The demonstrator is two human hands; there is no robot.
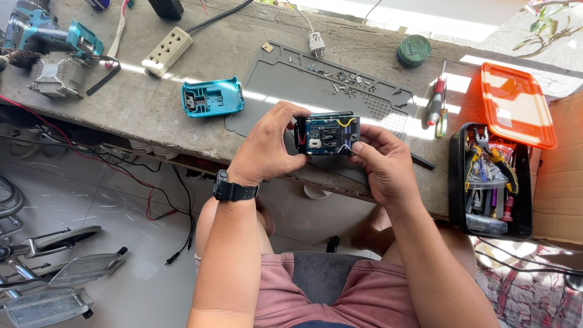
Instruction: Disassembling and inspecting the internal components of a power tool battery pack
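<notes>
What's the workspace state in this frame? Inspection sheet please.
Surface: rough grey bench with a grey mat holding loose screws.
Job's things: opened battery pack with blue circuit board and wires showing, held above the bench edge; teal cover lies apart on the bench.
Clutter: teal drill, heatsink, green tin, screwdrivers, black toolbox with pliers, orange lid.
Grippers: left hand and right hand both grip the pack, fingers on its ends.
Cables: power strip with black lead, white plug, red and black wires under the bench.
Surroundings: tiled floor, metal footrests, cardboard box.
</notes>
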